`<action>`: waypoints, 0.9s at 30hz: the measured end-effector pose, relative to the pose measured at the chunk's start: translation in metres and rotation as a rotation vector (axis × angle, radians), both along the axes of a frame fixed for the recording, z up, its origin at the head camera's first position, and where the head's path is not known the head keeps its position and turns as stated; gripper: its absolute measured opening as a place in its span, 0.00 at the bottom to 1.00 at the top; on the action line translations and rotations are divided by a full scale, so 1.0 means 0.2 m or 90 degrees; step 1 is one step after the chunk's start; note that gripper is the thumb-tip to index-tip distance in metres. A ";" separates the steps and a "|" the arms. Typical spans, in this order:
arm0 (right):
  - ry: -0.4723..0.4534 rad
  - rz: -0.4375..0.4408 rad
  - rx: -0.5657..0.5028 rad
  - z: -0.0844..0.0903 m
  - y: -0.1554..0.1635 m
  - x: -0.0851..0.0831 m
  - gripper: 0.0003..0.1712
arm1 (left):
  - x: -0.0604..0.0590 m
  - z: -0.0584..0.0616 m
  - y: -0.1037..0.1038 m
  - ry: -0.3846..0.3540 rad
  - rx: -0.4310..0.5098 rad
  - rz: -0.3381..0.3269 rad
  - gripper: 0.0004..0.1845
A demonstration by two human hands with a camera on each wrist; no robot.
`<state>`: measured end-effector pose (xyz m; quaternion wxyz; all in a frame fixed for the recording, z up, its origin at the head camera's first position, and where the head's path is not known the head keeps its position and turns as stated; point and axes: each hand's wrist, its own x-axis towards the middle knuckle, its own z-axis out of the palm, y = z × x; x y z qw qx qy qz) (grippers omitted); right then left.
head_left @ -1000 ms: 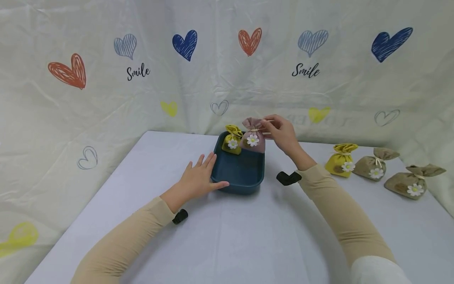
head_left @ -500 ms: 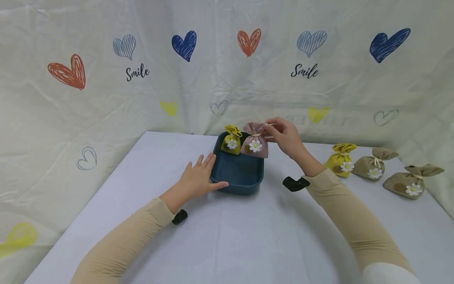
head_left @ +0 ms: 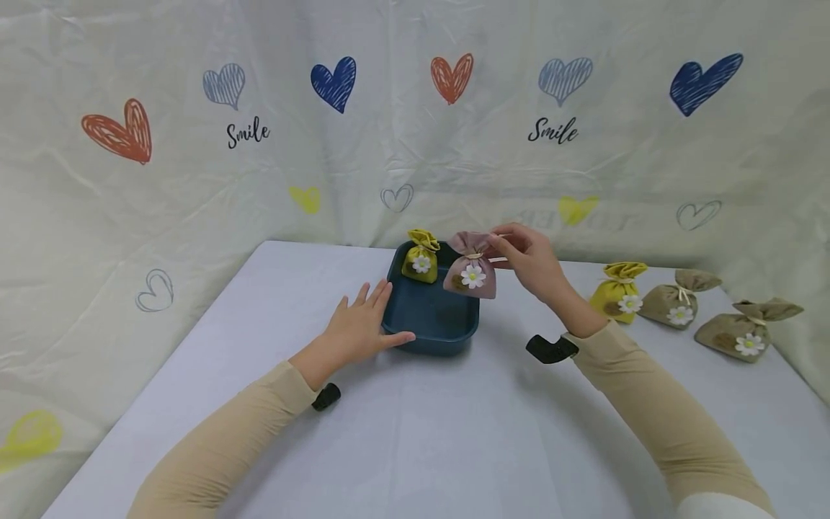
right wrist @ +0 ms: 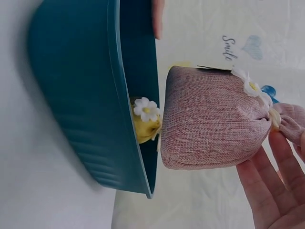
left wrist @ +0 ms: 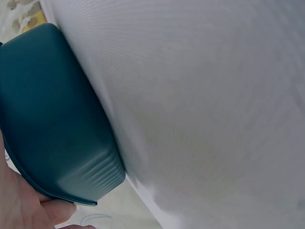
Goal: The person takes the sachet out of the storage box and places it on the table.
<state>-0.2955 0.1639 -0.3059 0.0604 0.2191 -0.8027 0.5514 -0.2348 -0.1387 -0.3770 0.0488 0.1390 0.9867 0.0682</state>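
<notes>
On the table (head_left: pixel 415 432), near its far middle:
Tray: a dark teal tray (head_left: pixel 428 321) sat on the white cloth, its ribbed outer wall plain in the wrist views.
Left hand: the left hand (head_left: pixel 359 328) lay with straight, spread fingers against the tray's left near corner, thumb along the near rim; it gripped nothing.
Right hand: the right hand (head_left: pixel 532 259) was raised over the tray's far right corner, its fingers pinched together on the tied neck of the pink pouch.
Pink pouch: the pink pouch (head_left: pixel 472 268) hung from that pinch, upright, a white daisy on its front. In the head view it overlapped the tray's right rim; in the right wrist view its base stood clear of the rim, just beside it and not touching.
Yellow pouch: a yellow pouch (head_left: pixel 420 258) with a daisy stood upright inside the tray, in the far left corner, just left of the pink pouch.
On the right: three more pouches stayed on the cloth well apart from the tray, a second yellow one (head_left: pixel 616 292) nearest, then a tan pouch (head_left: pixel 677 303), then another tan one (head_left: pixel 746 333) furthest right, the last two lying tilted.
Behind: a pale backdrop (head_left: pixel 130 216) printed with hearts and the word "Smile".
</notes>
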 end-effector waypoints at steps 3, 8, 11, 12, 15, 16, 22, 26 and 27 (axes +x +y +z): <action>0.007 0.000 0.005 0.00 0.02 0.01 0.20 | 0.00 0.01 0.00 0.001 -0.003 -0.001 0.61; 0.017 0.000 0.000 -0.02 0.06 0.04 0.20 | 0.00 0.00 0.00 -0.002 -0.002 -0.002 0.61; 0.020 -0.005 -0.001 -0.03 0.09 0.06 0.21 | -0.01 0.00 0.01 -0.002 -0.002 -0.002 0.61; 0.019 -0.007 -0.001 -0.03 0.10 0.07 0.21 | -0.01 0.00 0.01 -0.001 -0.001 -0.003 0.61; 0.023 -0.011 0.005 -0.03 0.12 0.09 0.21 | -0.01 0.00 0.01 0.000 0.000 -0.003 0.61; 0.026 -0.013 0.007 -0.03 0.13 0.09 0.21 | -0.01 0.01 0.01 0.000 0.001 -0.003 0.61; 0.044 -0.013 0.002 -0.05 0.18 0.12 0.18 | -0.01 0.01 0.01 0.000 0.000 0.000 0.60; 0.051 -0.016 0.005 -0.06 0.21 0.14 0.17 | -0.01 0.00 0.00 -0.003 0.002 -0.001 0.60; 0.052 -0.016 0.004 -0.06 0.22 0.15 0.17 | -0.01 0.00 0.00 -0.004 0.002 -0.001 0.60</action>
